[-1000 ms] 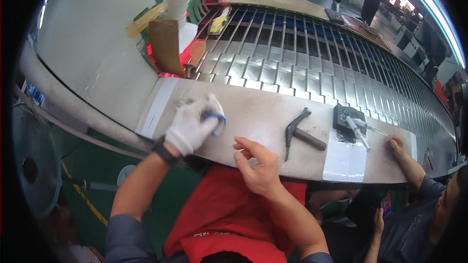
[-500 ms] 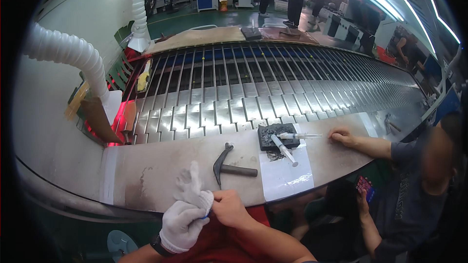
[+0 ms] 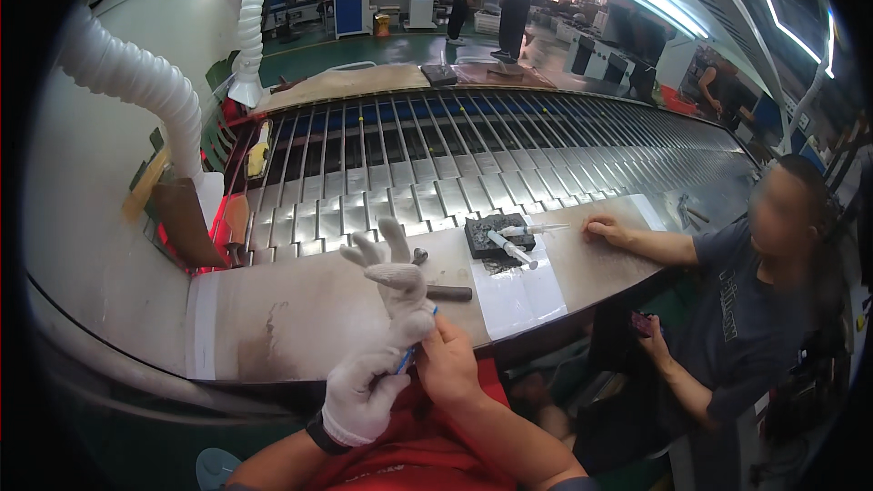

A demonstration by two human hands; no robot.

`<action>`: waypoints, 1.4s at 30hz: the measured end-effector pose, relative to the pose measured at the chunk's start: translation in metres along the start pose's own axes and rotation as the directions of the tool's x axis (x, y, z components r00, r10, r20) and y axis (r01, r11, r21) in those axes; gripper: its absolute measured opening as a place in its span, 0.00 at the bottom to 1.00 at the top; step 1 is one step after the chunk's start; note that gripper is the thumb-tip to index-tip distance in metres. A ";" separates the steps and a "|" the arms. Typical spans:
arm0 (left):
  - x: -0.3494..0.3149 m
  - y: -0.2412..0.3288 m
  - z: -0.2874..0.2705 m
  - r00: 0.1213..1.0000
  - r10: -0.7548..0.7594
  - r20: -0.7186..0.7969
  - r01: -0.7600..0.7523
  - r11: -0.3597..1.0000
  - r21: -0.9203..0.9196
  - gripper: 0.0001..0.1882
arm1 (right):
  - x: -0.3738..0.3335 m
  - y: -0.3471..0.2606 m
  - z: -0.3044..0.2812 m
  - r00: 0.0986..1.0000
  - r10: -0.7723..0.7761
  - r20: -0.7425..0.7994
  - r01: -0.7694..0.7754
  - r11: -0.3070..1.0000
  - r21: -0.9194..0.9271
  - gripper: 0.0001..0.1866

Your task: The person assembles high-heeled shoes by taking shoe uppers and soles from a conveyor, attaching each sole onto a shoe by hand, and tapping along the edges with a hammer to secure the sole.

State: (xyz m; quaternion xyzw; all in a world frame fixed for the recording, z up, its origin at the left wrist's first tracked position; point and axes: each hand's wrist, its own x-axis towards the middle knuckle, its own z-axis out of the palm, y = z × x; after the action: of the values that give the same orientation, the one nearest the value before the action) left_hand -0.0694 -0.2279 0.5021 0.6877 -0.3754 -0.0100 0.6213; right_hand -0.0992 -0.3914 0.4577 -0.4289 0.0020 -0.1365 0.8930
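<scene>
My left hand (image 3: 359, 405) wears a white knit glove and is closed on the blue-edged cuff of a second white glove (image 3: 397, 286). My bare right hand (image 3: 447, 365) grips the same cuff from the right. The second glove stands up above both hands with its fingers spread. Behind it on the worktop lies a hammer (image 3: 449, 293), its head partly covered by the glove. Farther right, two syringes (image 3: 514, 251) with pale blue contents rest on a dark, rough block (image 3: 480, 238), beside a white sheet (image 3: 527, 305).
Beyond the worktop (image 3: 300, 309) stretches a bed of metal slats (image 3: 382, 159). White ribbed ducts (image 3: 136, 82) hang at the left. To the right sits a co-worker (image 3: 727, 300), one hand on the worktop, the other holding a phone (image 3: 642, 323).
My hands have moved up and to the right with the second glove. Its fingers now spread wide and cover part of the hammer. The whole view has shifted, showing more of the co-worker.
</scene>
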 end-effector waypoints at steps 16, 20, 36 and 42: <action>-0.034 0.033 -0.024 0.978 0.080 0.192 -0.042 0.980 -0.194 0.10 | 0.044 -0.017 0.059 0.698 -0.476 0.536 0.691 0.645 -0.326 0.07; -0.024 0.037 -0.036 0.969 0.162 0.188 -0.144 0.984 -0.105 0.12 | 0.033 -0.016 0.073 0.854 -0.075 0.514 0.368 0.786 -0.497 0.11; -0.031 0.019 -0.010 0.890 0.345 0.298 -0.307 0.937 -0.165 0.15 | 0.039 -0.027 0.083 0.945 -0.097 0.313 0.123 0.990 -0.065 0.30; -0.039 -0.030 -0.038 0.843 -0.278 0.460 0.463 0.810 -0.359 0.09 | 0.015 -0.024 0.088 0.869 -0.175 0.462 0.018 0.946 0.324 0.61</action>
State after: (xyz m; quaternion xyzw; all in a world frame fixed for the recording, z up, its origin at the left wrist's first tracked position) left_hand -0.0640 -0.1766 0.4670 0.5670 -0.3324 -0.3566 0.6640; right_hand -0.0797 -0.3419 0.5338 -0.3037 -0.2647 -0.0685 0.9127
